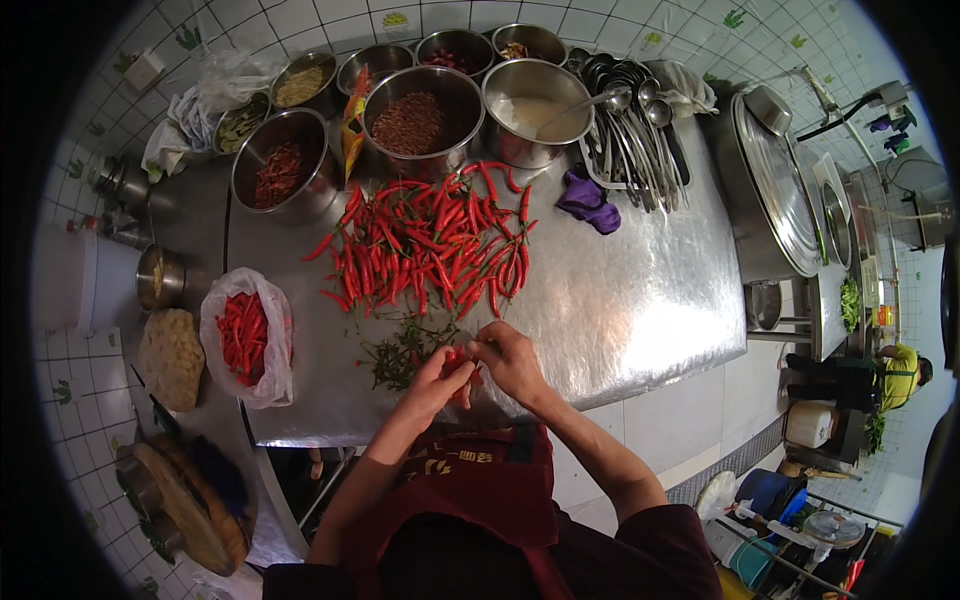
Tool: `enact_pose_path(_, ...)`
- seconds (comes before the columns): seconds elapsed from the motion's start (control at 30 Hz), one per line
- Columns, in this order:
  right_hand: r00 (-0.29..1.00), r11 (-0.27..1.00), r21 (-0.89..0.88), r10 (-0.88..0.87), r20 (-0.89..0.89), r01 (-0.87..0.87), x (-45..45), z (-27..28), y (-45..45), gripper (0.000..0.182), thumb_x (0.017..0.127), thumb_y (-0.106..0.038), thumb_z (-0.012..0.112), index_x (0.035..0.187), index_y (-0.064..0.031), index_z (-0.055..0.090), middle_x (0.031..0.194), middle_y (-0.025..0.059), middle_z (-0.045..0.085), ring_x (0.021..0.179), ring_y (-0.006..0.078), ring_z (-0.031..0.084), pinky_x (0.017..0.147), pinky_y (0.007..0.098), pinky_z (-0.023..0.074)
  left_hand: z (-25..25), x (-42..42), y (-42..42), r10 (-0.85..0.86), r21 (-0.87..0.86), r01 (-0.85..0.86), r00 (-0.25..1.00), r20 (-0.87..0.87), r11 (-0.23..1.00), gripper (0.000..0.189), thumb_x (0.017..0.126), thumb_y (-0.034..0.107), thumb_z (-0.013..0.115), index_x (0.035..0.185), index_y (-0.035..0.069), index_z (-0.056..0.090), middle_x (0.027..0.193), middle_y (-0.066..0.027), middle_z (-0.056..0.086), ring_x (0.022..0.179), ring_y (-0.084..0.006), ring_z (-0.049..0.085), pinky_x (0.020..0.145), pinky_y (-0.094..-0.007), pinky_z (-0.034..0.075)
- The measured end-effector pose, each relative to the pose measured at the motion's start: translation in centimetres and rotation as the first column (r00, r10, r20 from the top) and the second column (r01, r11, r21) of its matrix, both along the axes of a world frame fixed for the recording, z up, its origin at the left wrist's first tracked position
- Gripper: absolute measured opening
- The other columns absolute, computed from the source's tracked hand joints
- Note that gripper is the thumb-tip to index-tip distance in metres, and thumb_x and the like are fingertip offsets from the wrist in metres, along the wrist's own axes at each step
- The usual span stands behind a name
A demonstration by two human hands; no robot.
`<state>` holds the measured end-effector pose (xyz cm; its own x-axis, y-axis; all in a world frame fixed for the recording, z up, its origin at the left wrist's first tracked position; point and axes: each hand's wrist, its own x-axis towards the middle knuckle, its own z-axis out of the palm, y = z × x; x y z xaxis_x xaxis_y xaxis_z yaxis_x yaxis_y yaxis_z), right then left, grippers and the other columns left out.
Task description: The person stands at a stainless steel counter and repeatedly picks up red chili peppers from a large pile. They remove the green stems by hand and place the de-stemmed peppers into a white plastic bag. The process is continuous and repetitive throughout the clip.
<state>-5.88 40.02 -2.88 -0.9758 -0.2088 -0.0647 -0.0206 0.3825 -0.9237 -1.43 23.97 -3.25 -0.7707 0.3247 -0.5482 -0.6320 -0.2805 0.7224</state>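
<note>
My left hand [435,386] holds several red chilies [454,361] over the front of the steel table [600,285]. At their upper end, the bent fingers of my right hand [511,361] pinch one chili; the exact pinch point is partly hidden. Just left of my hands lies a loose heap of green chili stems [401,349]. Beyond it spreads a large pile of whole red chilies [427,240], many with green stems on. Farther left, an open clear plastic bag [281,367] contains red chilies without visible stems.
Steel pots of dried chilies [277,176], reddish flakes [409,124] and pale liquid [517,116] line the back. A purple cloth [589,201] lies before a tray of ladles [634,112]. A big lidded steel vessel [772,180] stands right; a person [896,379] is far right.
</note>
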Motion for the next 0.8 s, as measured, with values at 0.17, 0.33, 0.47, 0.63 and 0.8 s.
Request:
enact_pose_path(0.17,0.933,0.986,0.099,0.16,-0.324,-0.135,0.9,0.0,-0.8,0.013,0.072,-0.002,0.065,0.077,-0.0034,0.054,0.073,0.0125,0.054,0.069,0.0339,0.055,0.061,0.04,0.0443,-0.3,0.8,-0.9,-0.014,0.388,-0.129,0.939,0.345,0.913,0.014,0.094,0.018,0.053,0.101,0.006,0.052,0.081,-0.0032,0.057,0.064,-0.0082,0.052,0.053,-0.0232,0.046)
enact_pose_path(0.33,0.972,0.962,-0.271,0.08,0.222,-0.018,0.8,1.7,-1.9,0.011,0.083,-0.008,0.062,0.079,-0.0041,0.053,0.073,0.0051,0.057,0.064,0.0196,0.054,0.058,0.0323,0.0432,-0.6,1.3,-0.2,0.115,-0.015,-0.116,0.991,-0.067,0.993,0.013,0.092,0.009,0.053,0.104,0.004,0.053,0.078,-0.0031,0.058,0.059,-0.0101,0.054,0.051,-0.023,0.045)
enact_pose_path(0.47,0.689,0.799,-0.54,0.236,0.686,0.264,0.0,0.4,-1.9,0.012,0.089,-0.013,0.06,0.081,-0.0052,0.054,0.07,0.0,0.056,0.063,0.0102,0.052,0.058,0.0271,0.0421,-0.7,2.2,-0.5,0.048,-0.329,-0.152,0.952,-0.302,0.932,0.012,0.092,0.01,0.053,0.103,0.004,0.053,0.078,-0.0029,0.061,0.061,-0.0078,0.058,0.048,-0.0217,0.042)
enact_pose_path(0.63,0.996,0.985,0.171,0.049,-0.069,-0.037,-5.4,-3.1,-2.7,0.013,0.075,-0.011,0.064,0.084,-0.0031,0.06,0.073,0.0103,0.063,0.07,0.0255,0.064,0.055,0.0392,0.0458,2.0,0.3,-4.0,0.254,-0.13,-0.264,0.963,-0.089,0.956,0.013,0.093,0.007,0.049,0.106,0.004,0.05,0.085,-0.0106,0.064,0.066,-0.0125,0.061,0.056,-0.0254,0.053)
enact_pose_path(0.8,0.953,0.666,0.725,0.3,-0.048,-0.173,-5.7,-4.6,-6.4,0.02,0.067,-0.006,0.058,0.087,-0.0032,0.062,0.084,0.0151,0.064,0.076,0.03,0.065,0.061,0.0406,0.051,2.8,-0.5,-5.0,0.378,-0.066,-0.379,0.926,-0.027,0.923,0.007,0.091,0.007,0.052,0.096,0.005,0.048,0.087,-0.0107,0.062,0.07,-0.0165,0.062,0.067,-0.0327,0.057)
